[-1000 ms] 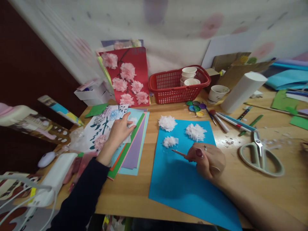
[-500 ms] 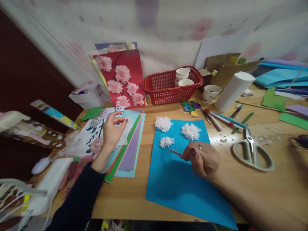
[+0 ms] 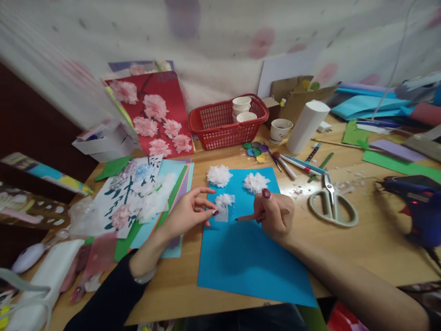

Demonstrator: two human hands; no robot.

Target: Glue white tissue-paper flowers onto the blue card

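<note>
On the bench (image 3: 179,294) I see the blue sheet (image 3: 255,262), my right hand (image 3: 277,214) above it, the left hand (image 3: 188,211) at its left edge. Between them lies the smallest tissue flower (image 3: 224,200). The right curls round a pencil (image 3: 246,218), its rear hidden; the left pinches a tissue square (image 3: 222,214), other fingers loose. Whether square and flower touch, I can't tell.

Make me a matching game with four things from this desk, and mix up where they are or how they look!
Things:
1. Pencil
2. Flat tissue piece
3. Basket
4. Glue gun

Clues:
A. Dark blue, with a small red light
B. In the right hand
C. Red, with paper cups inside
D. At the fingertips of the left hand

Right pairs: 1-B, 2-D, 3-C, 4-A
</note>
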